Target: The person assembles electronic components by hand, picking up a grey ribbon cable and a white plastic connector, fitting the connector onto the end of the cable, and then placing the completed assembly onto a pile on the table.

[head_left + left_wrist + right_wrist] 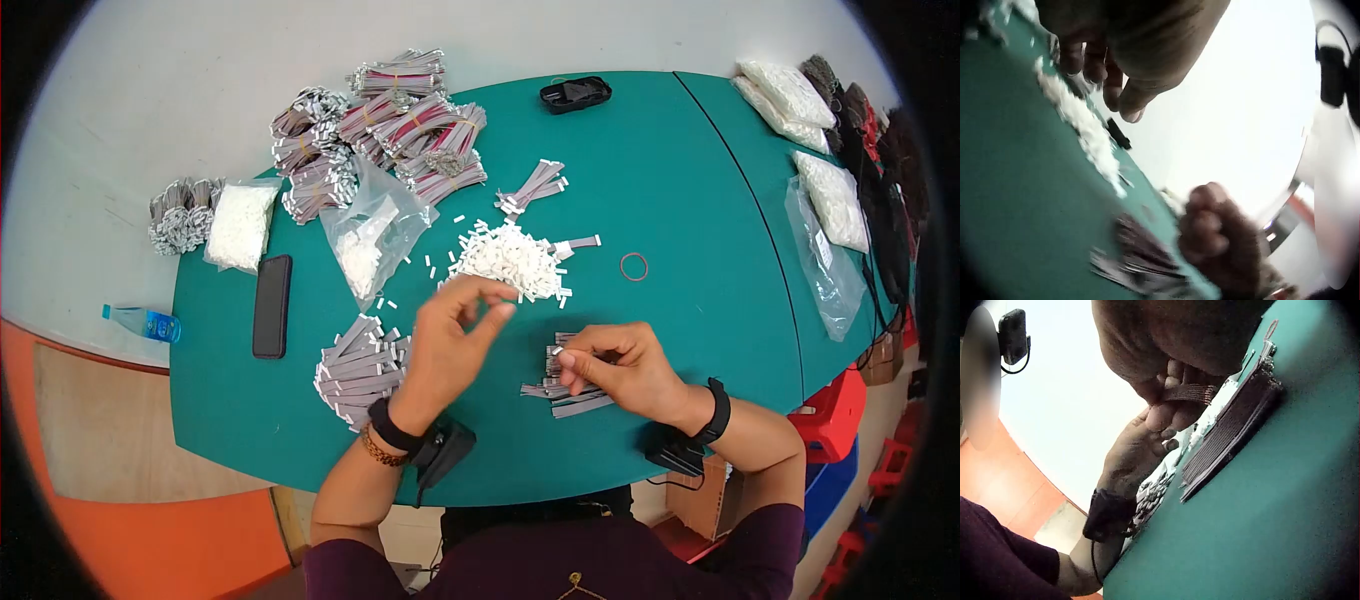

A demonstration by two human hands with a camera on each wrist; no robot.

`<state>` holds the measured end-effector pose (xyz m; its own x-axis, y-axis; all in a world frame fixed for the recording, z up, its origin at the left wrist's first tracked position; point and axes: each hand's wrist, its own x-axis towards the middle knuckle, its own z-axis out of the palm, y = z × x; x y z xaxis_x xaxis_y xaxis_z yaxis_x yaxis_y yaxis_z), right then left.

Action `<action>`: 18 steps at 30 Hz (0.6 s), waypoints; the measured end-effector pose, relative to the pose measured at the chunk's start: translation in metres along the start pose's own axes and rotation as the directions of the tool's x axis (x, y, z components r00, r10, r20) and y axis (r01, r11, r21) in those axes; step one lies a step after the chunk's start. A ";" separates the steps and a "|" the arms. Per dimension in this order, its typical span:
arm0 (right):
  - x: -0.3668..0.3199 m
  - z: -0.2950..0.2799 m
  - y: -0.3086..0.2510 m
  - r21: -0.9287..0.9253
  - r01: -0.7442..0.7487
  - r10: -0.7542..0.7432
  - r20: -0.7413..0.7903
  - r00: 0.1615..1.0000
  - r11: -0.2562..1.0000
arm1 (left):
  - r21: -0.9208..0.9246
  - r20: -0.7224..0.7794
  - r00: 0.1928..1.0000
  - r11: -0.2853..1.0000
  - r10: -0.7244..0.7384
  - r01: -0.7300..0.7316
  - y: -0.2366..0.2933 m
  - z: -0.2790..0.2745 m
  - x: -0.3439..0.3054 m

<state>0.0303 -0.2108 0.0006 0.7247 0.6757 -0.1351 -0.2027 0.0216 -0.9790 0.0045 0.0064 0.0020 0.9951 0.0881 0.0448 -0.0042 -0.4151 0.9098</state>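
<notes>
My left hand (450, 345) hovers at the near edge of a heap of small white connectors (512, 258), its fingers bent loosely. Thumb and forefinger stand slightly apart there, with nothing visible between them. Between thumb and fingers, my right hand (640, 372) pinches a short grey ribbon cable (1188, 394), best seen in the right wrist view; its bare wire ends show at one side. Beneath that hand lies a stack of flat grey ribbon cables (580, 404), partly covered by it. Left of my left forearm, cables with white ends (355, 372) lie fanned in a pile.
Banded cable bundles (415, 125) are heaped at the back left, beside an open plastic bag (385, 225) of connectors. A phone (272, 306) lies at the left. A few cables (535, 185) and a red rubber band (634, 266) lie beyond the hands. Filled bags (832, 200) line the right.
</notes>
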 end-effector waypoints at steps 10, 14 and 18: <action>0.000 0.001 0.000 -0.021 -0.002 0.002 0.010 1.000 1.000 | 0.665 -0.054 0.938 0.713 0.341 -0.221 -0.017 -0.007 0.012; -0.001 0.000 -0.001 -0.015 -0.006 0.006 0.019 1.000 1.000 | 0.655 -0.053 0.943 0.724 0.328 -0.215 -0.017 -0.007 0.013; -0.001 -0.002 -0.003 0.013 0.006 -0.006 0.023 1.000 1.000 | 0.146 0.011 0.995 0.984 0.104 -0.105 -0.016 -0.007 0.011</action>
<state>0.0316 -0.2124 0.0035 0.7106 0.6923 -0.1256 -0.2073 0.0354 -0.9776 0.0151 0.0201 -0.0094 0.9903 0.0345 0.1348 -0.0938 -0.5498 0.8300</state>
